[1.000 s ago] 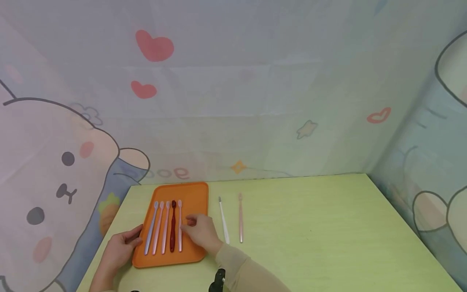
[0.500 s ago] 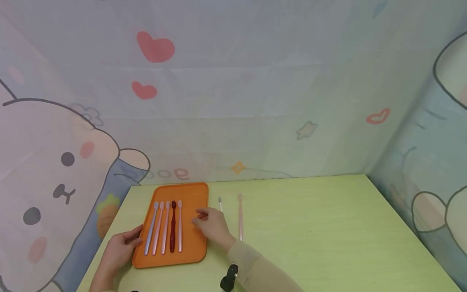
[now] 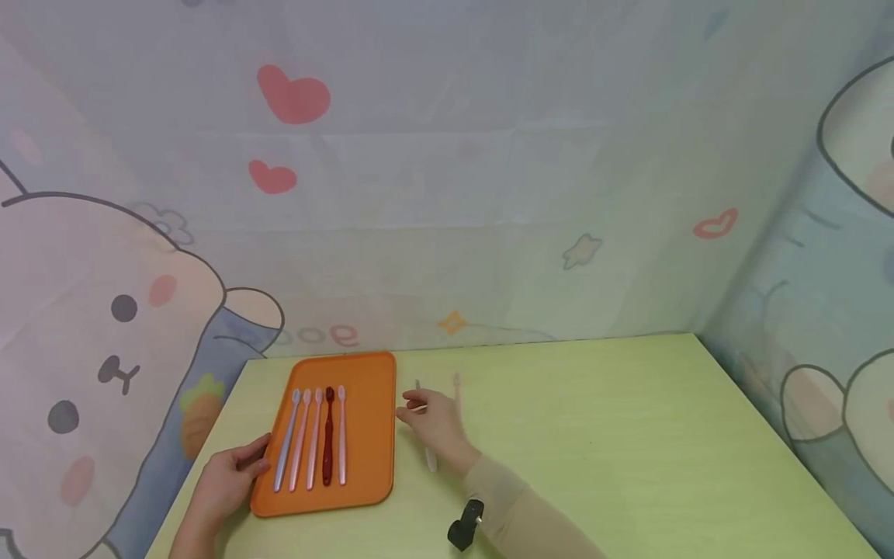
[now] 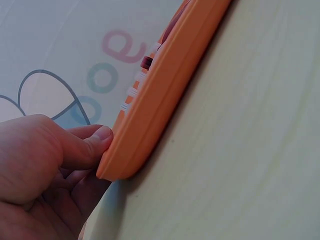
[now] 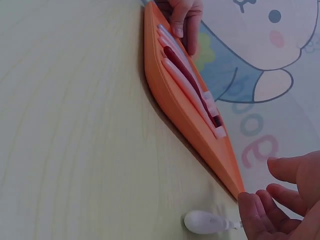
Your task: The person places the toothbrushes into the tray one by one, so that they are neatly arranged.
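An orange tray [image 3: 369, 458] lies at the left of the table, with several toothbrushes in a row on it: a blue one [image 3: 285, 446], pink ones [image 3: 342, 446] and a dark red one [image 3: 328, 442]. My left hand [image 3: 223, 483] grips the tray's left edge, its thumb on the rim in the left wrist view. Just right of the tray, my right hand [image 3: 436, 423] hovers over a white toothbrush [image 5: 202, 222], hiding its middle. Thumb and fingers stand apart in the right wrist view. Beyond that hand, a pale pink toothbrush [image 3: 457, 384] is partly covered.
The pale green table [image 3: 628, 435] extends far to the right of the tray. A printed cloth [image 3: 447, 194] hangs behind it and at both sides. A small black device [image 3: 466, 526] sits at my right wrist.
My right hand has moved right, from beside the rightmost toothbrush on the tray, past the tray's edge to above the white toothbrush. The left hand and the tray have stayed put.
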### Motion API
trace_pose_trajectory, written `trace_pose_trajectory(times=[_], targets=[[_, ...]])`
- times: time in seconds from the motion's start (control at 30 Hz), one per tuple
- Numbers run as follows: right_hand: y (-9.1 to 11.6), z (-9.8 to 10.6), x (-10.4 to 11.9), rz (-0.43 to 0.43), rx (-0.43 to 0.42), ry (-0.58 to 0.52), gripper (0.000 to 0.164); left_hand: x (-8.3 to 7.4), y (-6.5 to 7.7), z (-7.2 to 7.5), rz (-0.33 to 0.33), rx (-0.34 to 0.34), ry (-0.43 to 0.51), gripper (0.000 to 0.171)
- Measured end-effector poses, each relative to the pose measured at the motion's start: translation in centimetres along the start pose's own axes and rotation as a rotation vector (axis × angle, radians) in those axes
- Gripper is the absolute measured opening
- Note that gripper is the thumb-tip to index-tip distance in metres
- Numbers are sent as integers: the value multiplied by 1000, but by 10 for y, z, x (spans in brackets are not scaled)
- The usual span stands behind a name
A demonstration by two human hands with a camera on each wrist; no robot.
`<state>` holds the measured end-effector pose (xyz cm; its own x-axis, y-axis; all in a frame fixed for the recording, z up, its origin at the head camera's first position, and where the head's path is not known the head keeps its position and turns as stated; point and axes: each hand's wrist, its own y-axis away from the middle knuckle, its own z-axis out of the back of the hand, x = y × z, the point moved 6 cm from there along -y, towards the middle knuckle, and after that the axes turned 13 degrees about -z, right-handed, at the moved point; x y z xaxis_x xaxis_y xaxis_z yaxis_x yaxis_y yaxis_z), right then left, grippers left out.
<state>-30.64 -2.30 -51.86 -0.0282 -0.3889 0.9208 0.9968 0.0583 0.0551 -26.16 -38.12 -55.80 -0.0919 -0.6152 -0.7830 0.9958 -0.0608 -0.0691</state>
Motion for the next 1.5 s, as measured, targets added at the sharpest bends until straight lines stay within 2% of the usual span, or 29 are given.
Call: trace_pose_trajectory(times=[0.33, 0.7, 0.97, 1.23, 1.5], targets=[[-7, 27, -14, -15, -47, 8, 35, -2, -2, 0, -16, 0, -1, 50], [-17, 53, -37, -102, -93, 23, 37, 0, -7, 0, -14, -3, -12, 50], [-14, 66, -40, -62, -100, 37, 37, -1, -8, 1, -8, -5, -19, 50], [-10, 76, -46, -70, -108, 17, 37, -2, -8, 3, -5, -9, -12, 49], [-5, 83, -52, -119, -104, 27, 41, 0, -9, 3, -6, -8, -23, 49]])
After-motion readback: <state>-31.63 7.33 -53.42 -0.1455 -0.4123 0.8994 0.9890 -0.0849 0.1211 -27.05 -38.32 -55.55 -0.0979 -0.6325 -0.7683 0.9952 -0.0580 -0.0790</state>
